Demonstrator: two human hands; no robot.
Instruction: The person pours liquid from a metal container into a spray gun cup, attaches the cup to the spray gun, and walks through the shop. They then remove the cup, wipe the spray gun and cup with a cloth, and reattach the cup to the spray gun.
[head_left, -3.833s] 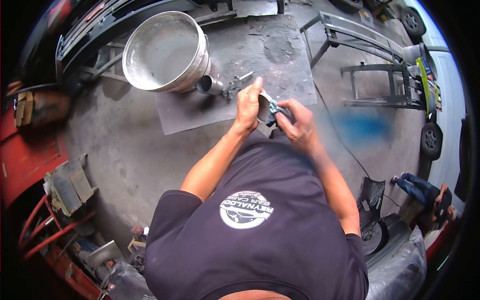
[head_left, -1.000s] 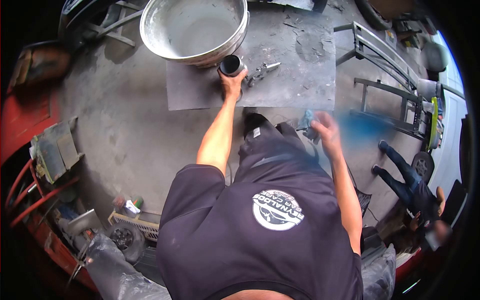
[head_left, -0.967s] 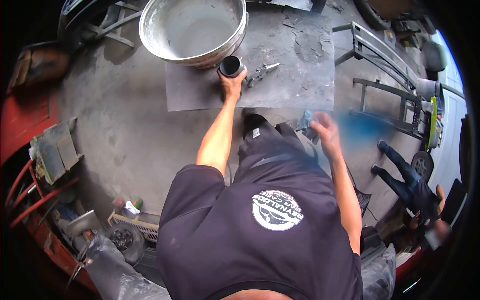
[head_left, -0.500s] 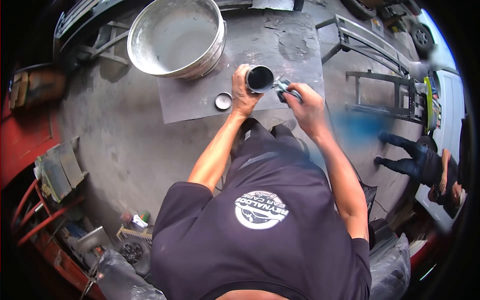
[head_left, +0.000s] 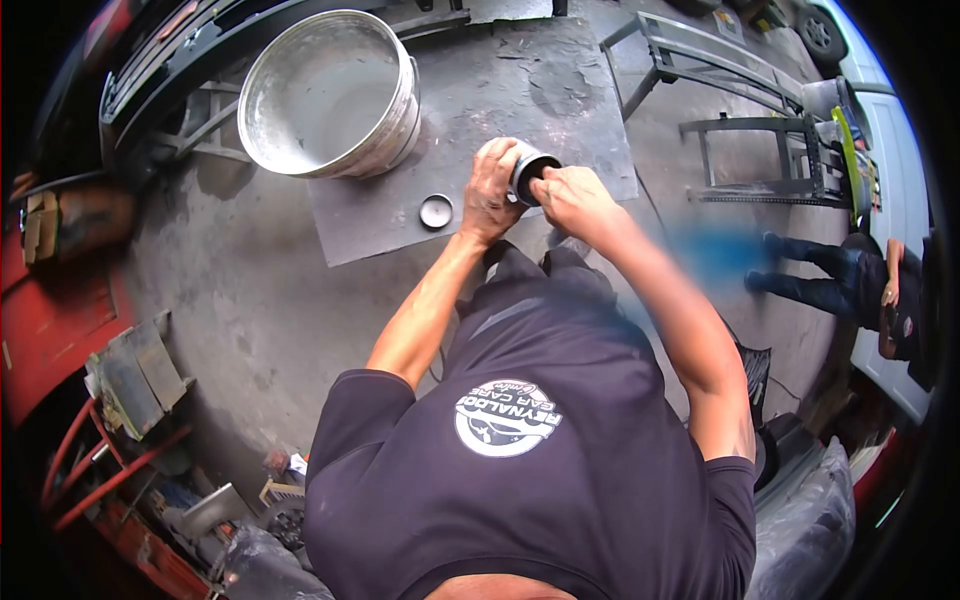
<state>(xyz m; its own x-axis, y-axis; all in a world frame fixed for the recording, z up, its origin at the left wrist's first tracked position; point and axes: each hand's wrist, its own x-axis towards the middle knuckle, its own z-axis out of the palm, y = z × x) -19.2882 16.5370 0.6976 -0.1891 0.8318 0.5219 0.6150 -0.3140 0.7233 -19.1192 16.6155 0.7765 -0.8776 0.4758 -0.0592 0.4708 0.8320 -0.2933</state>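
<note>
My left hand [head_left: 488, 192] is wrapped around a dark cylindrical cup [head_left: 519, 172] with a pale rim, its open mouth tilted toward the right. The fingers of my right hand [head_left: 580, 204] are closed and reach into the cup's mouth; their tips, and whatever they hold, are hidden inside. A small round lid [head_left: 436, 211] lies on the grey board [head_left: 345, 225], left of my left hand.
A large, dirty white bucket [head_left: 408, 130] stands at the board's left side. Metal frames [head_left: 755, 125] are at the right. Beyond them, a person [head_left: 865, 280] in dark clothes is beside a light-coloured vehicle [head_left: 870, 170]. Red metal tubing [head_left: 110, 490] stands lower left.
My right hand has moved from beside the cup, where it held a small greyish-blue item, into the cup's mouth. The cup has tipped toward it. The whole view has shifted slightly.
</note>
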